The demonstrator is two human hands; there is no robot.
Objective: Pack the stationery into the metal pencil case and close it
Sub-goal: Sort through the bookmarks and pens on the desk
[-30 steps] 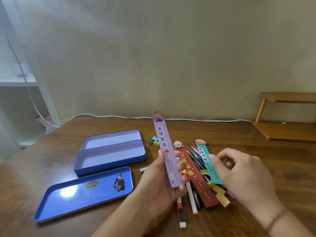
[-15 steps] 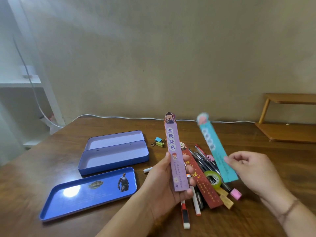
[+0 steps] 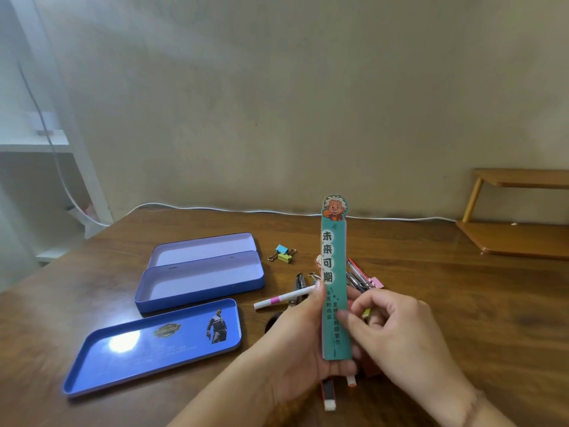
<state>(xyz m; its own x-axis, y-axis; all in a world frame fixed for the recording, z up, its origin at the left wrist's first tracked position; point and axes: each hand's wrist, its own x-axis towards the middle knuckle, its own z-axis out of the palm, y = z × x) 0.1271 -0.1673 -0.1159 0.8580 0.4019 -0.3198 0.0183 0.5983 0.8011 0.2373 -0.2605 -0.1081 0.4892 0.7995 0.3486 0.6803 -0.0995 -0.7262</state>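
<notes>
My left hand [image 3: 303, 337] holds a teal bookmark [image 3: 334, 282] upright, with a cartoon head at its top; the purple bookmark is hidden behind it. My right hand [image 3: 397, 331] touches the teal bookmark's lower right edge with its fingertips. The blue metal pencil case [image 3: 200, 283] lies open and empty on the table's left, its hinged lid [image 3: 203, 246] behind it. A separate blue tray [image 3: 154, 346] with a figure print lies nearer me. Pens [image 3: 358, 277], a white pen [image 3: 283, 298] and other stationery lie under my hands.
Two binder clips [image 3: 283, 253], blue and yellow, lie behind the pile. A white cable [image 3: 215, 208] runs along the table's back edge. A wooden shelf [image 3: 517, 235] stands at the back right. White shelving [image 3: 34, 143] is at the far left.
My right hand brought the teal bookmark from the right onto the front of the purple bookmark in my left hand. Both now stand upright together.
</notes>
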